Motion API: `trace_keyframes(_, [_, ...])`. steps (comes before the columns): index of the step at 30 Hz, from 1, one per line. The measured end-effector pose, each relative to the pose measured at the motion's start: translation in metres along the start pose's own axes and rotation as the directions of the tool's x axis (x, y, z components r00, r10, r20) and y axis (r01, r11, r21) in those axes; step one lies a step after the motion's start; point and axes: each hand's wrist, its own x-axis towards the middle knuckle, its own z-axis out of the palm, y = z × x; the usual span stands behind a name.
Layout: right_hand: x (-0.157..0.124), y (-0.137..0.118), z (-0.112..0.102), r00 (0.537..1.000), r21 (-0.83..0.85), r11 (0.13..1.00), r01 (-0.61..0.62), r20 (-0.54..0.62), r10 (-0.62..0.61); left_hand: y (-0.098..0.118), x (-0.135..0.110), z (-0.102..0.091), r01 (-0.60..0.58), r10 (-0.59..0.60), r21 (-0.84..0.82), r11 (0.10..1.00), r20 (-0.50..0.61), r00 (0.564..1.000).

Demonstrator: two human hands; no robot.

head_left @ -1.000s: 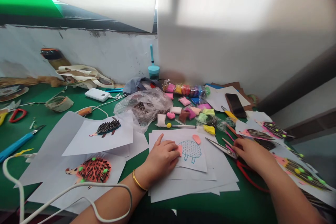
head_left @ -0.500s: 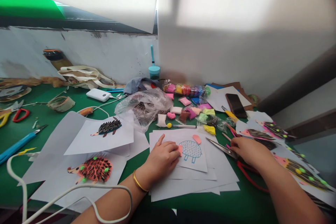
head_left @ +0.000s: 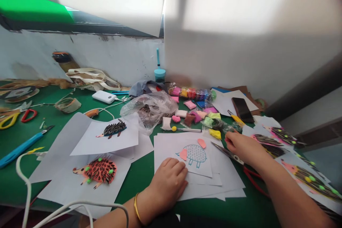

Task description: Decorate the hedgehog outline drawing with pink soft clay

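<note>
The left hand (head_left: pixel 171 180) has withdrawn, loosely spread, baring the pink clay (head_left: pixel 183 154). The right hand (head_left: pixel 243 146), grip impossible to tell, has shifted beyond the scissors (head_left: pixel 237 158)

Daylight glows through the large pale hanging sheet (head_left: pixel 235 3) above the green tabletop (head_left: pixel 140 169), its upper part washed out beside a soft grey shadow band. Light on the tabletop is dimmer; there, the blue-outlined animal drawing on white paper (head_left: pixel 196 154) reads clearly. Right of the tabletop, the dark slanting bar (head_left: pixel 304 74) looks blurred and stretched.
</note>
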Motion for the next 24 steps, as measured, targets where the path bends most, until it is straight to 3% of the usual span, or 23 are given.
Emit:
trace_keyframes(2, [-0.006,-0.025,-0.008,0.991,0.097,0.993,0.07,-0.117,-0.058,0.006,-0.003,0.004,0.012,-0.011,0.024,1.0,-0.02,1.0])
trace_keyframes(4, [-0.011,-0.053,-0.01,0.968,0.194,0.957,0.216,-0.168,-0.185,0.009,-0.005,0.007,0.027,-0.025,0.054,0.998,-0.033,0.999])
trace_keyframes(7, [-0.014,-0.088,0.0,0.887,0.286,0.84,0.461,-0.176,-0.426,0.01,-0.005,0.008,0.035,-0.032,0.087,0.996,-0.028,0.999])
trace_keyframes(9, [-0.013,-0.103,0.01,0.843,0.327,0.778,0.536,-0.145,-0.519,0.01,-0.004,0.008,0.028,-0.027,0.097,0.995,-0.008,1.0])
trace_keyframes(11, [-0.011,-0.111,0.019,0.824,0.339,0.756,0.56,-0.134,-0.55,0.011,-0.004,0.007,0.028,-0.03,0.096,0.995,0.016,0.999])
trace_keyframes(16, [-0.009,-0.12,0.027,0.867,0.268,0.825,0.498,-0.134,-0.48,0.011,-0.003,0.006,0.044,-0.046,0.075,0.996,0.026,0.999])
trace_keyframes(24, [-0.014,-0.126,0.029,0.862,0.218,0.835,0.506,-0.171,-0.478,0.01,-0.005,0.008,0.052,-0.054,0.07,0.996,0.02,0.998])
